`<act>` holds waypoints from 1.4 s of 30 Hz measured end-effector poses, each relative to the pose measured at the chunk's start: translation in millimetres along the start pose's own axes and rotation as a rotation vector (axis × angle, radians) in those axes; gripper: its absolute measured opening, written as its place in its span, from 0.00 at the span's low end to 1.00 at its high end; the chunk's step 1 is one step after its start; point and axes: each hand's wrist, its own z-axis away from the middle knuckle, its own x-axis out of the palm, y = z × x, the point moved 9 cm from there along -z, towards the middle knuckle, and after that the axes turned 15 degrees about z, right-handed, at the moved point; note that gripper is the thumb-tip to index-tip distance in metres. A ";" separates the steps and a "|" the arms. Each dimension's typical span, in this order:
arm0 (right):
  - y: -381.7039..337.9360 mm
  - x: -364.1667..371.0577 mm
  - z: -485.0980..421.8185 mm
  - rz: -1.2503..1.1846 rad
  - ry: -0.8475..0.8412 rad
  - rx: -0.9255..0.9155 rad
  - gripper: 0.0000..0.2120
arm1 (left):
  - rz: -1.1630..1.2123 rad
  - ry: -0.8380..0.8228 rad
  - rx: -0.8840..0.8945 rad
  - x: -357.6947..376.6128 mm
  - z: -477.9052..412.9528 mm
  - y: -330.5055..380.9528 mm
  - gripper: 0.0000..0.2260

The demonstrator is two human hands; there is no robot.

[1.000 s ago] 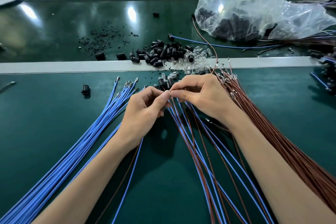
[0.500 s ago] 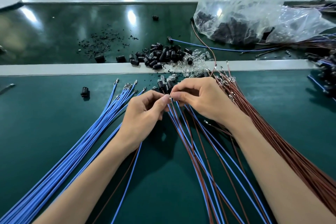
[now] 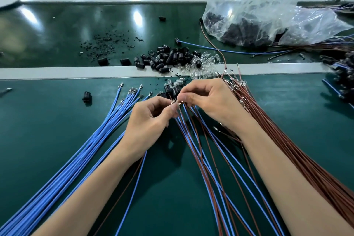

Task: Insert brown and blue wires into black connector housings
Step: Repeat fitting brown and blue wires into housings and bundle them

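Observation:
My left hand (image 3: 151,120) and my right hand (image 3: 206,101) meet fingertip to fingertip over the green mat. The left thumb and forefinger pinch a thin wire pair; a blue wire (image 3: 134,188) and a brown wire (image 3: 122,193) trail back under that forearm. My right hand pinches the wire end, where a small metal terminal (image 3: 174,102) shows between the fingertips. A few black housings (image 3: 170,90) stand just behind the fingers. Whether a housing sits inside either grip is hidden. Loose blue wires (image 3: 76,159) fan out left, brown wires (image 3: 287,149) right.
Mixed blue and brown wires (image 3: 210,168) lie between my forearms. Beyond a metal rail (image 3: 76,72) sit a pile of black housings (image 3: 168,57), clear bulbs (image 3: 203,65), black crumbs (image 3: 107,44) and a plastic bag (image 3: 258,5) of parts. One housing (image 3: 87,96) stands alone at left.
Both hands stay joined at the same spot. Only the fingertips shift slightly, and the metal terminal now shows between them.

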 end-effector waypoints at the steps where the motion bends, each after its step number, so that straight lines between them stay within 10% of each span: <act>1: 1.8 2.3 -0.6 -0.019 -0.011 0.015 0.01 | 0.001 -0.003 0.002 0.6 0.1 0.6 0.05; 42: -0.6 8.1 4.1 -0.079 -0.182 0.053 0.09 | 0.009 -0.019 0.037 2.1 0.3 5.5 0.06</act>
